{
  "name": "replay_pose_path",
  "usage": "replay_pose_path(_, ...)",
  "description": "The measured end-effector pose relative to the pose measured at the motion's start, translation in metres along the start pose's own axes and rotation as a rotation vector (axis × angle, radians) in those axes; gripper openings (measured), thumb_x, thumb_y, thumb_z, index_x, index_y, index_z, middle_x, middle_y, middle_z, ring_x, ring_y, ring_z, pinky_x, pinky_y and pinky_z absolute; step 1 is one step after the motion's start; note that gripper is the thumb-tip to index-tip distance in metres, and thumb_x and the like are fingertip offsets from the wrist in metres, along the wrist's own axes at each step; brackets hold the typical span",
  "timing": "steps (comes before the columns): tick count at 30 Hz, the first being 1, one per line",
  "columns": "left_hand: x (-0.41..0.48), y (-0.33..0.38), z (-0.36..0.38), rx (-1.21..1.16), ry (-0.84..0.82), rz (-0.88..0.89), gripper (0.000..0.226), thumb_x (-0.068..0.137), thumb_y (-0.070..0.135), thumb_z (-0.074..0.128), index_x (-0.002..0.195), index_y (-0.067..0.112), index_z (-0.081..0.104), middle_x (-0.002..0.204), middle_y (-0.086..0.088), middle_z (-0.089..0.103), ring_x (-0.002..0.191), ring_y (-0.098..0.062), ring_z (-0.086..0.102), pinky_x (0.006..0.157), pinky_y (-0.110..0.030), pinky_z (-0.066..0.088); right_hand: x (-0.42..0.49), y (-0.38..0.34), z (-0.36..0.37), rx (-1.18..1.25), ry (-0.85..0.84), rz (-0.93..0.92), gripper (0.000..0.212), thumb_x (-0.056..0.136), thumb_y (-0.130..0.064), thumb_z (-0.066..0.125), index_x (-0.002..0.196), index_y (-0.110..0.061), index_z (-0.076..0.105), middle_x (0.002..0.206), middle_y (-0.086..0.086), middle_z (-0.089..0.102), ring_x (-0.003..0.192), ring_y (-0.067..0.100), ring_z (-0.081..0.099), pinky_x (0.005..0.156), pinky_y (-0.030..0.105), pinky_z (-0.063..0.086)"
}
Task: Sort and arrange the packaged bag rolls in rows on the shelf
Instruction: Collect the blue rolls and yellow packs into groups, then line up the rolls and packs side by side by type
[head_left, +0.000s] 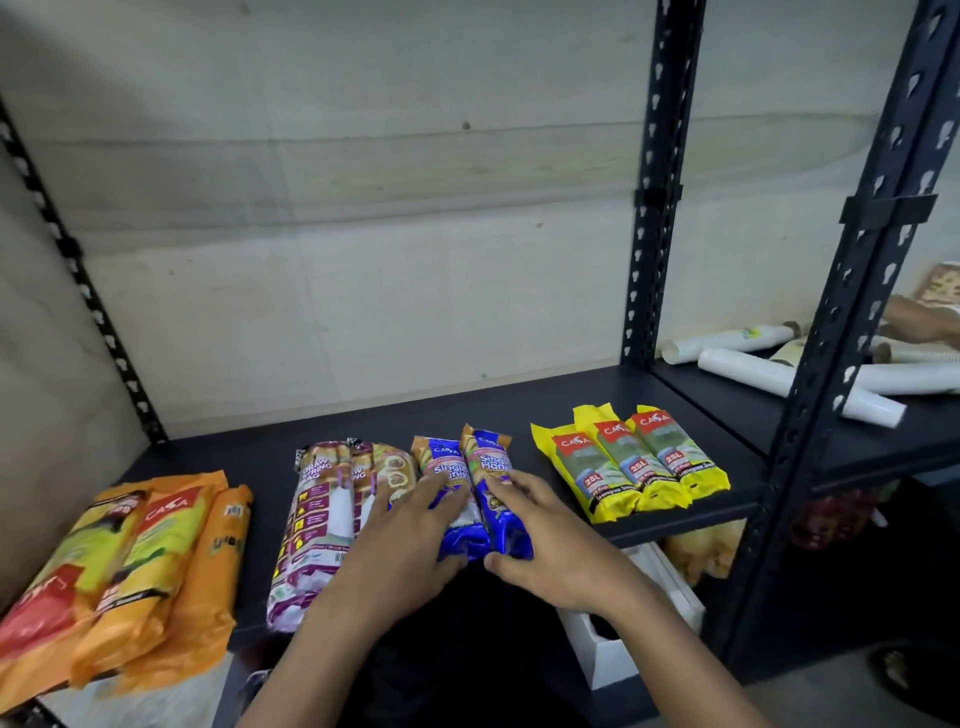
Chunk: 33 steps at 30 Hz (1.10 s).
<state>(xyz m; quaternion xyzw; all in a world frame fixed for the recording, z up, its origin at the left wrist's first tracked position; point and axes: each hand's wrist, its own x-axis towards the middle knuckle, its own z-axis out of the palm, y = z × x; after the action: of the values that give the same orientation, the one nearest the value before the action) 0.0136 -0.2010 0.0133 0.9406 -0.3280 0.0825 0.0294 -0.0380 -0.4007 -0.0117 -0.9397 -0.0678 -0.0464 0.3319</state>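
Both hands (467, 540) on blue rolls (483, 499) at shelf (675, 514) front edge.

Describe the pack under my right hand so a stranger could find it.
On the dark shelf, find the two blue packs in the middle. The blue pack under the right hand is the right-hand one, nearest the yellow packs.

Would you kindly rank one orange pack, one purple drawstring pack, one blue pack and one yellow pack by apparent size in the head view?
1. Orange pack, though nearest the camera.
2. Purple drawstring pack.
3. Blue pack and yellow pack: too alike to rank.
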Motion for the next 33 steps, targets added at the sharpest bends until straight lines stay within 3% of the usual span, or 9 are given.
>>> replay_pose_path(4, 0.004, 0.003, 0.006, 0.014, 0.100, 0.018, 0.064, 0.086, 0.040, 0.066, 0.144, 0.023, 0.045, 0.153, -0.003, 0.041, 0.141, -0.026, 0.039, 0.120, -0.047, 0.013, -0.003, 0.002, 0.002, -0.034, 0.170, -0.043, 0.065, 0.093, -0.022, 0.065, 0.149, -0.038, 0.035, 0.152, -0.016, 0.025, 0.134, 0.006, 0.038, 0.103, 0.026, 0.045)
replay_pose_path(7, 0.006, 0.006, 0.011, -0.017, 0.172, 0.010, 0.058, 0.070, 0.042, 0.081, 0.120, 0.018, 0.064, 0.128, -0.005, 0.060, 0.119, -0.030, 0.059, 0.111, -0.048, 0.036, -0.009, 0.003, -0.002, -0.142, 0.209, -0.046, 0.061, 0.093, -0.015, 0.062, 0.148, -0.032, 0.040, 0.156, -0.013, 0.026, 0.139, 0.009, 0.033, 0.106, 0.025, 0.041)
replay_pose_path(10, 0.007, 0.020, 0.010, -0.020, 0.260, 0.015, 0.059, 0.055, 0.045, 0.088, 0.100, 0.014, 0.068, 0.108, -0.004, 0.065, 0.105, -0.025, 0.059, 0.098, -0.045, 0.052, -0.015, 0.005, -0.008, -0.277, 0.235, -0.031, 0.059, 0.093, -0.010, 0.059, 0.146, -0.028, 0.042, 0.159, -0.009, 0.025, 0.143, 0.013, 0.025, 0.106, 0.029, 0.040)
replay_pose_path(15, 0.016, 0.042, 0.016, 0.012, 0.275, 0.056, 0.058, 0.068, 0.047, 0.077, 0.109, 0.009, 0.064, 0.109, -0.005, 0.060, 0.103, -0.029, 0.061, 0.109, -0.045, 0.044, -0.022, 0.012, -0.011, -0.377, 0.244, -0.025, 0.061, 0.089, -0.004, 0.056, 0.145, -0.023, 0.043, 0.159, -0.003, 0.028, 0.144, 0.018, 0.025, 0.100, 0.034, 0.047)
replay_pose_path(20, 0.023, 0.050, 0.015, -0.106, 0.157, 0.021, 0.050, 0.085, 0.046, 0.061, 0.122, 0.016, 0.045, 0.125, -0.002, 0.043, 0.118, -0.024, 0.048, 0.098, -0.033, 0.047, -0.023, 0.015, -0.013, -0.407, 0.259, -0.013, 0.061, 0.090, -0.003, 0.054, 0.146, -0.022, 0.041, 0.158, -0.001, 0.027, 0.144, 0.020, 0.024, 0.096, 0.033, 0.050)
replay_pose_path(24, 0.023, 0.050, 0.013, -0.139, 0.120, 0.012, 0.060, 0.087, 0.045, 0.061, 0.137, 0.025, 0.034, 0.136, 0.001, 0.036, 0.122, -0.027, 0.048, 0.097, -0.036, 0.049, -0.024, 0.015, -0.011, -0.419, 0.280, -0.043, 0.069, 0.088, -0.005, 0.056, 0.149, -0.028, 0.034, 0.155, -0.003, 0.029, 0.143, 0.016, 0.022, 0.093, 0.028, 0.050)
replay_pose_path(28, 0.021, 0.051, 0.013, -0.125, 0.085, -0.013, 0.071, 0.090, 0.046, 0.060, 0.148, 0.036, 0.020, 0.145, 0.001, 0.030, 0.132, -0.036, 0.044, 0.102, -0.043, 0.047, -0.024, 0.015, -0.010, -0.400, 0.268, -0.052, 0.071, 0.090, -0.006, 0.055, 0.153, -0.025, 0.028, 0.158, -0.002, 0.025, 0.147, 0.016, 0.015, 0.105, 0.028, 0.042)
replay_pose_path(33, 0.016, 0.051, 0.002, -0.050, 0.030, 0.011, 0.076, 0.091, 0.052, 0.058, 0.153, 0.033, 0.019, 0.154, 0.000, 0.024, 0.140, -0.033, 0.034, 0.119, -0.048, 0.021, -0.023, 0.018, -0.007, -0.381, 0.251, -0.041, 0.069, 0.090, -0.009, 0.056, 0.152, -0.023, 0.029, 0.162, 0.000, 0.013, 0.150, 0.022, 0.014, 0.103, 0.030, 0.044)
